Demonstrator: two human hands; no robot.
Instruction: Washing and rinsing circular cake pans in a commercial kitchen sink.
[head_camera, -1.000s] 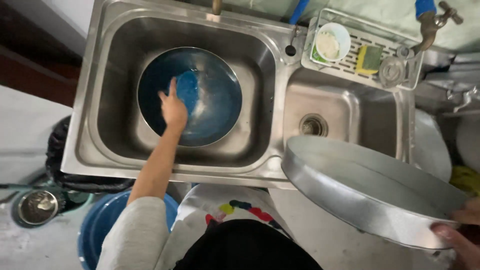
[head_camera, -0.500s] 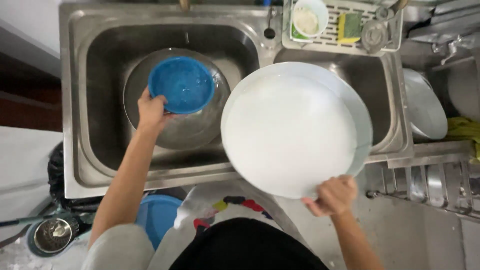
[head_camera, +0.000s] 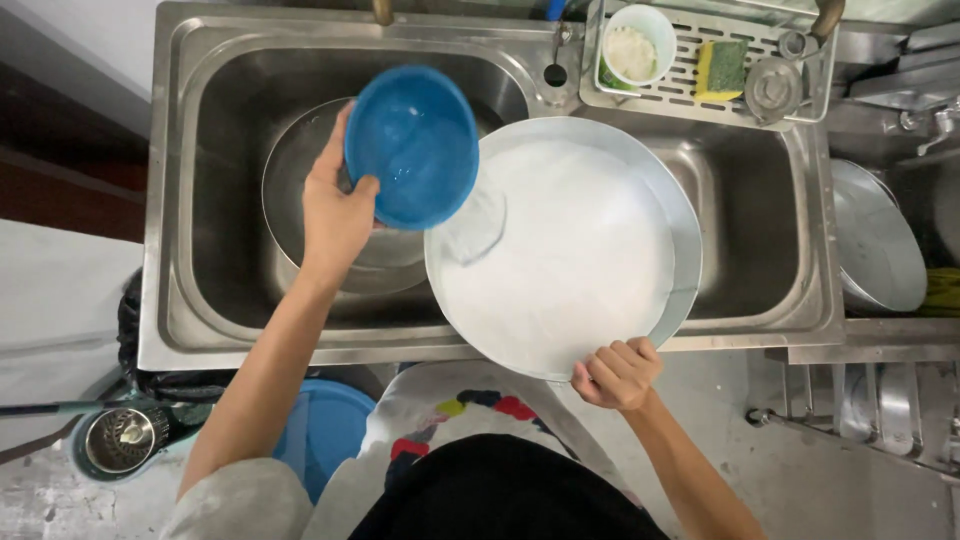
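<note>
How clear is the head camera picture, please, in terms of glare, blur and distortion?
Head view: sharp and evenly lit; the round metal tray held by the right hand looks washed-out white, hiding its surface; the blue bowl in the left hand has soft highlights; the sink edges bow slightly, wide-angle.

**Operator appearance check**

Your left hand and right hand are bare, no gloves. Forearms uncovered. Light grey sleeve pushed up on the left arm. Black top, pale apron with coloured patches.
</note>
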